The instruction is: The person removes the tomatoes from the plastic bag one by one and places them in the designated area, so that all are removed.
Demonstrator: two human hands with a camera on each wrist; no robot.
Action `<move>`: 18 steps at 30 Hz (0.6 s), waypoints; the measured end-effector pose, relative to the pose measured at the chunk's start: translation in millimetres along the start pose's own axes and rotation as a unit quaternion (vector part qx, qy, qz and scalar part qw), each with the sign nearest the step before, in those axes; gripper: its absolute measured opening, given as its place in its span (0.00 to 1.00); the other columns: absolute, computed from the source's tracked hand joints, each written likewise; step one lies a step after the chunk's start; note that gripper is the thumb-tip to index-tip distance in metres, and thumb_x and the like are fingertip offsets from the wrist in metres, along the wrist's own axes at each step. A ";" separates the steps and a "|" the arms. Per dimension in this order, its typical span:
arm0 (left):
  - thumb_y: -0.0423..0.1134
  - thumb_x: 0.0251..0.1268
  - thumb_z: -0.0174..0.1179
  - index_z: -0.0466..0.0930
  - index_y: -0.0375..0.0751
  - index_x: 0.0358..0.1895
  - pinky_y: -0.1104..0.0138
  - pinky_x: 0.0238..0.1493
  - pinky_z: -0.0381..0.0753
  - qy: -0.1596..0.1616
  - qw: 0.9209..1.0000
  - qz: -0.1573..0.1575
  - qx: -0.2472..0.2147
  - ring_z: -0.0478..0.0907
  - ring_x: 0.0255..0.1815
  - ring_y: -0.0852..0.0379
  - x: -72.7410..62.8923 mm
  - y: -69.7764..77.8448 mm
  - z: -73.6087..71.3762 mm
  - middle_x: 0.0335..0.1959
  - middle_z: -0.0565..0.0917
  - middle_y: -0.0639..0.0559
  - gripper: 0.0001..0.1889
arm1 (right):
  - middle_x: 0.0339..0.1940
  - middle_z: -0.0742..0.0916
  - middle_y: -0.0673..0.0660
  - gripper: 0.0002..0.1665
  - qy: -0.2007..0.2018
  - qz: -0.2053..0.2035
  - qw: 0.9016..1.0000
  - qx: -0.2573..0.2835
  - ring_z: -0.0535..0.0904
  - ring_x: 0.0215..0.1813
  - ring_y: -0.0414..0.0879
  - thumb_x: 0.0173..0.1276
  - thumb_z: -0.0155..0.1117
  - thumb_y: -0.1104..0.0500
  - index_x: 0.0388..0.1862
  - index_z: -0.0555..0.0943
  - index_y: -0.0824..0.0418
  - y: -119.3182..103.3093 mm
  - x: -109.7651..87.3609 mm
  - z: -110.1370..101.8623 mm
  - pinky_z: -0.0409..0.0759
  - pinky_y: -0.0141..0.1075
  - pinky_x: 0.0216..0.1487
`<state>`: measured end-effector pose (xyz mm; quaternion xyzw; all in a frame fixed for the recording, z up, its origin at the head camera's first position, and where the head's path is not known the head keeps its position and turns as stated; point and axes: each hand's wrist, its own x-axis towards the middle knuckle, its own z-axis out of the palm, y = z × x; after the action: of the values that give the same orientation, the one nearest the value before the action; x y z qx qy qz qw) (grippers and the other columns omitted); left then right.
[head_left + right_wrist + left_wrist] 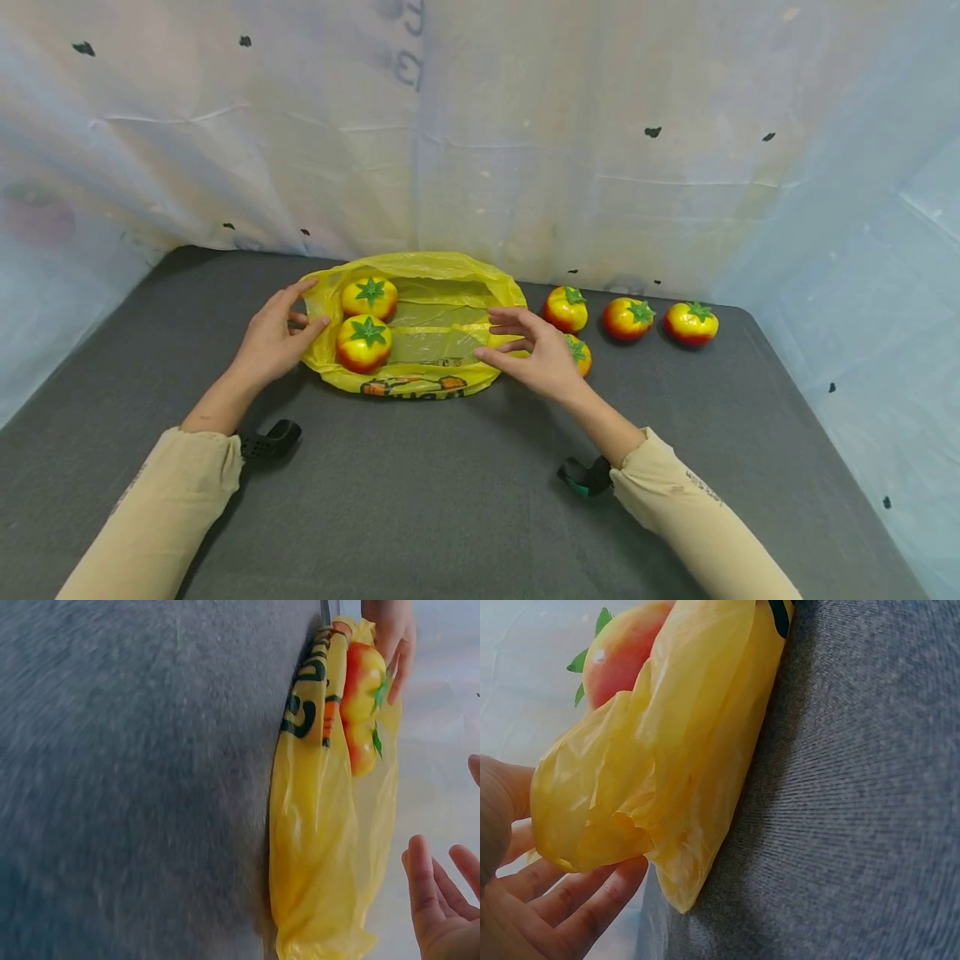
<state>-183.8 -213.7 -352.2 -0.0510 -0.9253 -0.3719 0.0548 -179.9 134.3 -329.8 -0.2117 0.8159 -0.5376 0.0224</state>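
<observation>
A yellow plastic bag (420, 383) lies with its mouth open upward on the dark tabletop. Inside, at its left end, are two glossy, tomato-like red-and-yellow fruits, a rear fruit (370, 297) and a front fruit (363, 344), each topped with green star-shaped leaves. The left hand (273, 333) touches the bag's left rim, thumb and fingers spread around its edge. In the left wrist view, bag film (600, 795) lies between its thumb and fingers. Over the bag's right end hovers the right hand (540, 354), fingers extended and apart, holding nothing.
Several similar fruits stand right of the bag: one half hidden (579, 354) behind the right hand, one behind it (566, 310), others farther right (628, 319) (691, 324). Pale plastic sheeting (480, 150) hangs behind and beside the dark table (420, 500).
</observation>
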 end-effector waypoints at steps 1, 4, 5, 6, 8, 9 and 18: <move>0.41 0.72 0.53 0.53 0.38 0.75 0.46 0.42 0.81 0.000 1.000 -0.001 0.000 0.74 0.46 0.39 0.2 -0.2 0.4 0.63 0.64 0.29 0.32 | 0.58 0.81 0.60 0.32 -0.002 -0.002 1.000 0.002 0.77 0.59 0.60 0.59 0.72 0.62 0.63 0.74 0.61 0.1 0.8 2.0 0.80 0.46 0.55; 0.41 0.72 0.53 0.53 0.38 0.75 0.46 0.43 0.80 0.001 1.000 0.001 -0.001 0.74 0.46 0.39 0.3 -0.4 1.1 0.63 0.65 0.29 0.32 | 0.58 0.81 0.62 0.31 -0.006 -0.001 1.000 0.006 0.77 0.59 0.60 0.59 0.72 0.61 0.62 0.74 0.60 0.4 3.6 8.5 0.80 0.46 0.55; 0.41 0.72 0.53 0.53 0.38 0.74 0.46 0.43 0.80 0.002 1.000 0.002 -0.003 0.74 0.46 0.39 0.2 -0.6 1.0 0.63 0.65 0.29 0.32 | 0.58 0.81 0.63 0.31 -0.007 0.000 1.000 0.009 0.77 0.59 0.60 0.59 0.72 0.61 0.62 0.75 0.60 0.5 4.6 10.7 0.80 0.46 0.55; 0.41 0.72 0.53 0.53 0.38 0.74 0.46 0.43 0.80 0.003 1.000 0.003 -0.003 0.74 0.46 0.39 0.2 -0.9 1.0 0.63 0.65 0.29 0.32 | 0.59 0.80 0.63 0.31 -0.009 0.000 1.000 0.010 0.77 0.59 0.60 0.59 0.72 0.61 0.62 0.75 0.60 0.7 5.4 12.7 0.80 0.46 0.54; 0.41 0.72 0.53 0.53 0.38 0.75 0.46 0.43 0.80 0.004 1.000 0.004 -0.004 0.74 0.46 0.39 0.1 -1.3 1.0 0.63 0.65 0.29 0.32 | 0.59 0.80 0.64 0.31 -0.012 0.003 1.000 0.014 0.77 0.59 0.59 0.59 0.72 0.61 0.62 0.75 0.60 1.1 6.9 16.5 0.81 0.46 0.54; 0.41 0.72 0.53 0.53 0.38 0.75 0.46 0.43 0.80 0.005 1.000 0.005 -0.004 0.74 0.46 0.39 -0.1 -1.4 0.9 0.63 0.65 0.29 0.32 | 0.59 0.80 0.65 0.31 -0.013 0.003 1.000 0.016 0.77 0.59 0.60 0.59 0.72 0.61 0.62 0.75 0.60 1.7 7.7 18.1 0.81 0.45 0.54; 0.41 0.72 0.54 0.54 0.38 0.75 0.46 0.43 0.80 0.006 1.000 0.002 -0.005 0.75 0.47 0.38 -0.3 -1.7 1.6 0.65 0.64 0.28 0.32 | 0.59 0.80 0.65 0.30 -0.029 0.021 0.999 0.026 0.77 0.60 0.59 0.61 0.71 0.60 0.62 0.75 0.62 5.5 16.0 33.8 0.79 0.46 0.57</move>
<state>-183.8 -213.8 -354.6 -0.0507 -0.9231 -0.3763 0.0604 -187.2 100.9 -345.9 -0.2092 0.8047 -0.5521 0.0627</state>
